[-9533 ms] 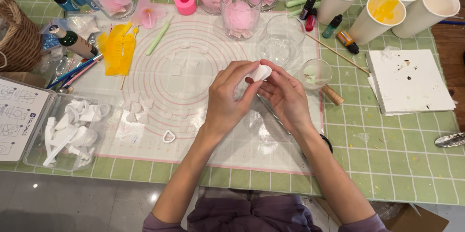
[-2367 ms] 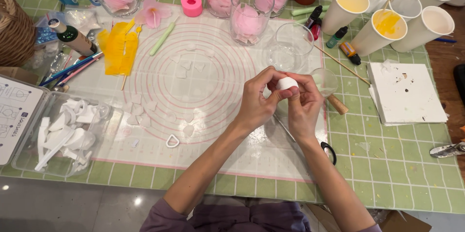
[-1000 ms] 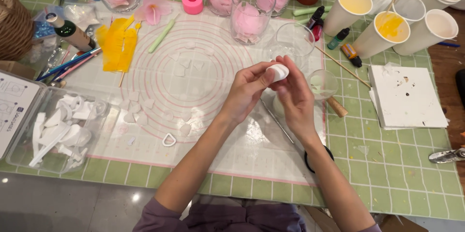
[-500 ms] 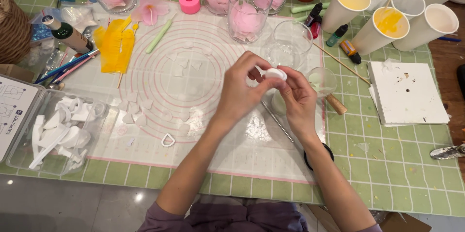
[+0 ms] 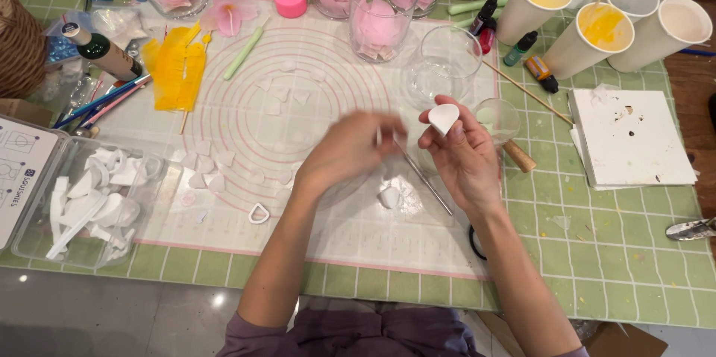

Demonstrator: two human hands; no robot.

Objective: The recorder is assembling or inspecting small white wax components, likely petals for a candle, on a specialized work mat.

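My right hand (image 5: pixel 466 163) is raised over the silicone work mat (image 5: pixel 358 245) and pinches a small white petal-shaped piece (image 5: pixel 444 117) between thumb and fingertips. My left hand (image 5: pixel 347 154) is just to its left, blurred by motion and apart from the piece; nothing shows clearly in its fingers. A thin metal tool (image 5: pixel 429 182) lies on the mat between the two hands. Beside it sits a small white lump (image 5: pixel 389 196). Several flat white petals (image 5: pixel 274 96) are spread across the mat's pink circles.
A clear box of white tools (image 5: pixel 89 200) sits at the left, with a teardrop cutter (image 5: pixel 258 213) near it. Glasses of pink petals (image 5: pixel 377 25) and an empty glass (image 5: pixel 447 66) stand behind. Paper cups (image 5: pixel 597 32) and a white pad (image 5: pixel 630 137) are at right.
My left hand has let go of the white piece and swung left and down. My right hand now holds the piece alone, slightly higher and turned up.
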